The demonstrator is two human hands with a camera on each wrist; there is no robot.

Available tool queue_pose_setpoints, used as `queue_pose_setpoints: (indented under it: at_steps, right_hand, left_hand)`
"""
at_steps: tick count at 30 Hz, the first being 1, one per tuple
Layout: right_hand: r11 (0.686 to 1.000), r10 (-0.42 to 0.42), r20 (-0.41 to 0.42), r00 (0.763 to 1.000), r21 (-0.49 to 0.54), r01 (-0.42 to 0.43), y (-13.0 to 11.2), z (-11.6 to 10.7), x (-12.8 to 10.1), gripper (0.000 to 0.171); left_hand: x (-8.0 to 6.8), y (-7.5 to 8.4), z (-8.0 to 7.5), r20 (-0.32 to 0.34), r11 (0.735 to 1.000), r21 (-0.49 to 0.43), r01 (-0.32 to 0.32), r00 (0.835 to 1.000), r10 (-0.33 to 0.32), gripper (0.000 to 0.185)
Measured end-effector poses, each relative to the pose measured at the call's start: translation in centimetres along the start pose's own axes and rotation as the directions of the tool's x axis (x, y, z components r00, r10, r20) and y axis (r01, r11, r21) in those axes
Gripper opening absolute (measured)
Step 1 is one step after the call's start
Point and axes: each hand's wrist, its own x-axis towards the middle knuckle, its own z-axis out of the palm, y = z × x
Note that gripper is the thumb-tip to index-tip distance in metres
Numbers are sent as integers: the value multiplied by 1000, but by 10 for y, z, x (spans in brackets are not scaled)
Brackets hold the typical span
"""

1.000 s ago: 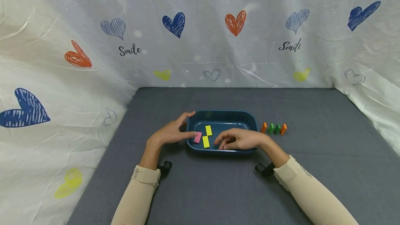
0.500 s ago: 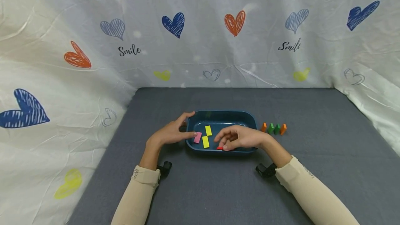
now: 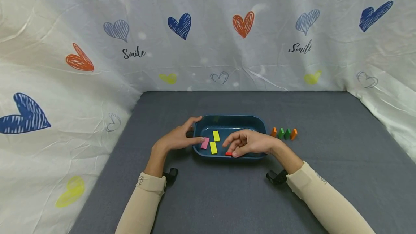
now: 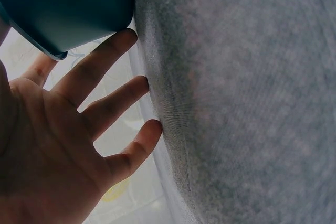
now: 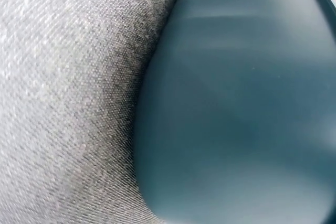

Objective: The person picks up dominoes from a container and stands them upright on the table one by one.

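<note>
A dark blue tray (image 3: 227, 117) sits mid-table on the grey mat. Inside it lie a pink block (image 3: 205, 143) and two yellow blocks (image 3: 216, 135) (image 3: 213, 147). My left hand (image 3: 180, 137) rests against the tray's left end with straight fingers, thumb on the far corner. In the left wrist view those fingers (image 4: 100, 66) spread beside the tray (image 4: 63, 9). My right hand (image 3: 235, 150) hovers over the tray's near rim and pinches a small red block (image 3: 229, 154). The right wrist view shows only the tray wall (image 5: 241, 119) and the mat (image 5: 68, 77).
A short row of small orange and green blocks (image 3: 284, 133) stands on the mat just right of the tray. A white heart-printed cloth (image 3: 208, 39) walls in the back and both sides. Grey mat (image 3: 341, 147) spreads around the tray.
My right hand has drawn slightly left and up at the near rim, and the red block has come into view at its fingertips. The left hand has not moved.
</note>
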Motion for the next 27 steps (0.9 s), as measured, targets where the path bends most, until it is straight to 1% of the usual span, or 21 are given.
queue_pose_setpoints:
  at_steps: [3,9,13,17,19,21,24,27]
  right_hand:
    - [1000,6,4,1000,-9,-6,0,-1,-1,46]
    - [995,-20,-12,1000,-97,19,-3,-5,-11,34]
    - [993,-70,-59,996,-99,64,-4,-9,-24,33]
    - [992,-110,-144,983,-79,100,-4,-15,-41,35]
    - [990,-131,-200,971,-74,119,-4,-19,-50,34]
    - [987,-158,-261,952,-69,145,-4,-24,-59,32]
    - [977,-211,-340,917,-80,196,-2,-35,-74,29]
    - [970,-243,-413,878,-107,218,2,-46,-91,31]
  left_hand:
    - [0,1,0,3,1000,0,2,1000,-2,88]
    - [-1,0,-1,6,1000,-4,-8,1000,8,87]
    - [-1,-1,-1,9,1000,-6,-21,1000,21,87]
    - [-1,-2,-2,8,1000,-3,-30,1000,30,87]
    - [-1,-2,-2,8,1000,-2,-31,999,31,87]
    - [-1,-2,-2,8,999,-1,-32,999,32,86]
    - [-1,-1,-1,6,1000,-5,-30,1000,30,86]
    - [-1,-2,0,5,1000,-4,-30,1000,30,86]
